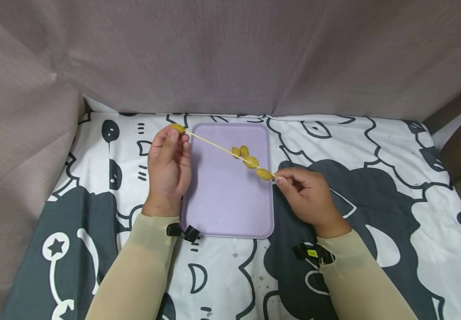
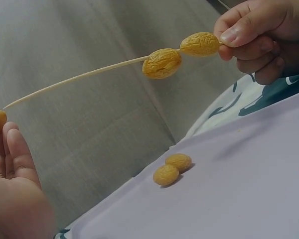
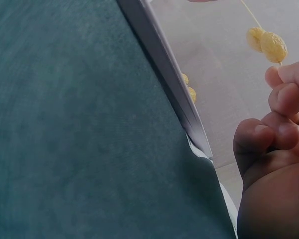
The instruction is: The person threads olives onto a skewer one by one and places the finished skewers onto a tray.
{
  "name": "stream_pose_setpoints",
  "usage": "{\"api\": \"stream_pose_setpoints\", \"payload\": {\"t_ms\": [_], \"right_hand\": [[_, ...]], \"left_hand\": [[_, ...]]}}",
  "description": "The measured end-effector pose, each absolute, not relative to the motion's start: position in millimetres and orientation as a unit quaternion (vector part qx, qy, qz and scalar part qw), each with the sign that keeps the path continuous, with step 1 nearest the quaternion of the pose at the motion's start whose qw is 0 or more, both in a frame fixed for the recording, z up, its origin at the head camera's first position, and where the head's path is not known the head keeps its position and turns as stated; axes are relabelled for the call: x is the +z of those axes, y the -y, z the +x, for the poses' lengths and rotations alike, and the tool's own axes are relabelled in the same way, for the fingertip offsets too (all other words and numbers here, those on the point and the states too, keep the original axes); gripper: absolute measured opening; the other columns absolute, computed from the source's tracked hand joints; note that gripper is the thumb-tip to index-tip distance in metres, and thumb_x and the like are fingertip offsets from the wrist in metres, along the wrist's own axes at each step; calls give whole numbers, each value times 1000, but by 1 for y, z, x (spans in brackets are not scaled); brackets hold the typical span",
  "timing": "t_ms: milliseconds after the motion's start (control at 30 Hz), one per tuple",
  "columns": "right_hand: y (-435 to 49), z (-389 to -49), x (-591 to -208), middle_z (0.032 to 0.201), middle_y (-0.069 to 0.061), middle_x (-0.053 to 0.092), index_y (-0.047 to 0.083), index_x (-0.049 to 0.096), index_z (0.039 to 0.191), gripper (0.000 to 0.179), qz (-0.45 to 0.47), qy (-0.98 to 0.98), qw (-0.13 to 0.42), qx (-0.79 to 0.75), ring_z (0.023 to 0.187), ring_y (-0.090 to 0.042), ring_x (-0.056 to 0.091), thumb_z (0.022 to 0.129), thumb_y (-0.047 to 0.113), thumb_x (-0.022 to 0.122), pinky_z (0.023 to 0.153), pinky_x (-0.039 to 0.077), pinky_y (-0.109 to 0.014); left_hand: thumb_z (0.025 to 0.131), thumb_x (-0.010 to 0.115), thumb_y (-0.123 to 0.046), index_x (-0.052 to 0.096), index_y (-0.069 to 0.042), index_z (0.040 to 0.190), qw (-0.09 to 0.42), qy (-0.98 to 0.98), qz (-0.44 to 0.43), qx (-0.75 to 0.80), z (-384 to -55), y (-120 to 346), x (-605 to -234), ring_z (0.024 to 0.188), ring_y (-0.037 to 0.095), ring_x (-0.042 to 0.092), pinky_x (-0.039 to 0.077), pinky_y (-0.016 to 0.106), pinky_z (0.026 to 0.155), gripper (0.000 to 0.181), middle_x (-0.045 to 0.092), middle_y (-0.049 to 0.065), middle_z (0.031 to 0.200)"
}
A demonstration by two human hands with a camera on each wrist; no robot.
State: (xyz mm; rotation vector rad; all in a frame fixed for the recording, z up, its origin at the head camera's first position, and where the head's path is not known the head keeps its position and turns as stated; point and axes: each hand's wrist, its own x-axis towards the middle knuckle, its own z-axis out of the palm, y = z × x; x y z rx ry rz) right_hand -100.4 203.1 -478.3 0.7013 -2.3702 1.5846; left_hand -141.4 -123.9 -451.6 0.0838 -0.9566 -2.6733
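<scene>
A thin pale skewer [image 1: 210,143] slants above the tray, running between the two hands and bowed slightly in the left wrist view. My right hand [image 1: 312,195] pinches its lower end between thumb and forefinger. Two wrinkled yellow oval fruits are threaded on it: one fruit [image 2: 200,44] close by those fingertips, another fruit [image 2: 162,63] just beyond. At the skewer's far end, my left hand [image 1: 170,165] pinches a third yellow fruit [image 1: 178,128] between thumb and fingers, palm turned up. The skewer's tip meets that fruit; how deep it goes is hidden.
Below the skewer lies a lilac rectangular tray [image 1: 226,204]. Two more yellow fruits [image 2: 165,176] rest side by side on it. A black, grey and white patterned cloth [image 1: 390,209] covers the table, with a grey-brown curtain [image 1: 230,58] along the back.
</scene>
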Motion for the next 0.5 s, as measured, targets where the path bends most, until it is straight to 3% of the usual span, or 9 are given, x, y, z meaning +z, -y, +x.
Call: {"api": "stream_pose_setpoints", "payload": {"t_ms": [500], "right_hand": [[-203,-101,-479,73,3,64,5,84,108,21,244,798,98,542,56,-4,46,96,-12,78,48,38,-21]], "left_hand": [[103,81,-5,74,-3,115,150,320,26,-935,-141,122,-450,89,15,76,66,18,77,14,75,9,104]]}}
